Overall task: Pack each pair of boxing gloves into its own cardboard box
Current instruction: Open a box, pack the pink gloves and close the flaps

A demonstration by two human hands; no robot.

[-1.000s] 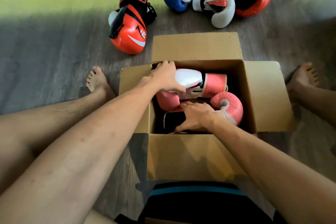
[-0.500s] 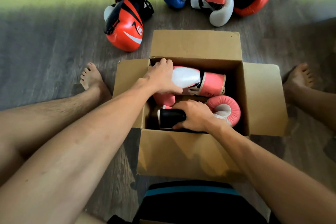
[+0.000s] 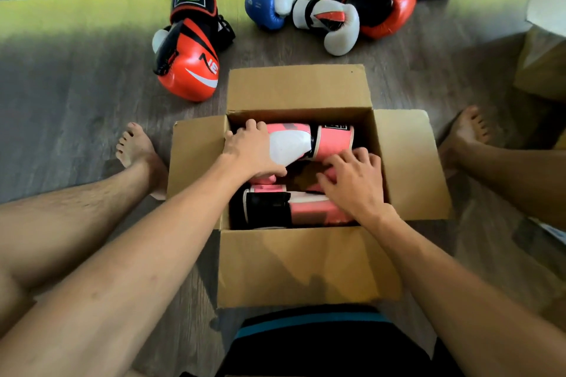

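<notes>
Box (image 3: 306, 266) open on the wood floor (image 3: 61, 107) between bare legs, all four flaps out. Two pink gloves lie inside: far glove (image 3: 309, 142) along the back wall, small black cuff label unreadable; near glove (image 3: 294, 208) along the front wall, black cuff pointing left. Left hand (image 3: 249, 153) rests on the far glove, fingers curled over its white part. Right hand (image 3: 352, 180) lies flat on the near glove, fingers spread, gripping nothing. Beyond the box, red glove (image 3: 190, 67) printed "31" on cuff and knuckles. Further right, blue glove (image 3: 269, 1), white glove (image 3: 333, 23), and a red-black glove (image 3: 386, 14) touching in a heap.
</notes>
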